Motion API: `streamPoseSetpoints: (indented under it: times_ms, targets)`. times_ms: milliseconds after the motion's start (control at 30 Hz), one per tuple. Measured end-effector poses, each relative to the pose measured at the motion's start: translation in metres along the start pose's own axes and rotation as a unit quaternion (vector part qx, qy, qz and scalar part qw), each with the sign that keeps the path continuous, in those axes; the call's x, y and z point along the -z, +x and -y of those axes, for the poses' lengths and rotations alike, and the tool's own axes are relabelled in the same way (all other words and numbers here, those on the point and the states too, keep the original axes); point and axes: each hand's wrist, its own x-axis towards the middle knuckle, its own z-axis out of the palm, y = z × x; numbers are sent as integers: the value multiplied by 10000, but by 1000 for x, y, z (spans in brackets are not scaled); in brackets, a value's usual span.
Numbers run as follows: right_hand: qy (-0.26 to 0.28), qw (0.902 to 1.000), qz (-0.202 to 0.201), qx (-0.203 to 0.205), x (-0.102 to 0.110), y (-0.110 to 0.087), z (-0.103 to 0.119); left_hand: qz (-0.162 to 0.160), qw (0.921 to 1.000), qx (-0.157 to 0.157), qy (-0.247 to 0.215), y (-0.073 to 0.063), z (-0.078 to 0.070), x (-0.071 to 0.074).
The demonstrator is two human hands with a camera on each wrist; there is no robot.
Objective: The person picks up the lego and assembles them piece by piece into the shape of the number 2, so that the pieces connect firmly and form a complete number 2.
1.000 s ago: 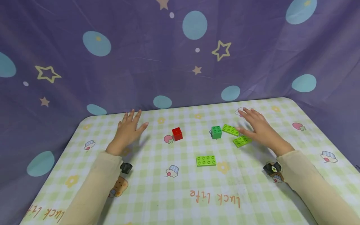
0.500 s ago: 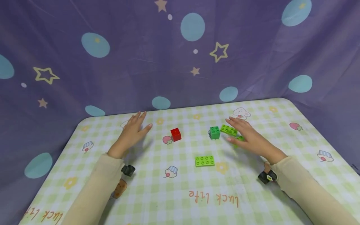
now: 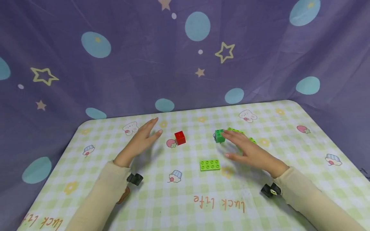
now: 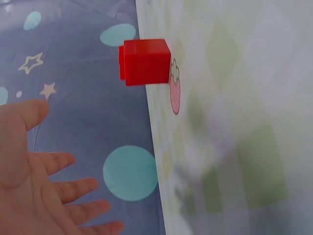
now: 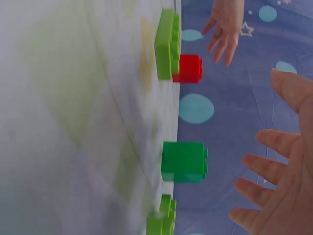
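My left hand (image 3: 140,141) hovers over the table to the left of a red block (image 3: 180,138), fingers extended and holding nothing. In the left wrist view the red block (image 4: 146,62) stands apart from the spread fingers. My right hand (image 3: 251,152) hangs above the table, its fingers straight, nearest the dark green block (image 3: 219,136). It partly covers two lime green bricks (image 3: 236,130) behind it. A third lime green brick (image 3: 210,165) lies nearer to me, left of the right thumb. The right wrist view shows a gap between the fingers and the dark green block (image 5: 183,162).
A green-and-white checked cloth (image 3: 162,199) with printed pictures covers the table. Behind its far edge hangs a purple curtain (image 3: 162,64) with stars and ovals. Small black devices (image 3: 270,190) sit at both wrists.
Both hands have moved inward: the left to the right, toward the red block, and the right to the left, over the lime green bricks toward the dark green block. The blocks stay put.
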Motion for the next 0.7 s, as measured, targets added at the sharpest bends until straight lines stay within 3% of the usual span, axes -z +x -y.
streamPoseSetpoints:
  times_ms: [333, 567, 700]
  targets:
    - [259, 9989, 22, 391, -14, 2, 8, 46, 9980, -5, -630, -1, -4, -13]
    - [798, 9964, 1, 285, -26, -1, 15, 47, 9942, -119, -1072, -1, -9, -21]
    - [1244, 9920, 82, 176, -34, -2, 19, 102, 9911, -25, -1325, -2, -10, -26]
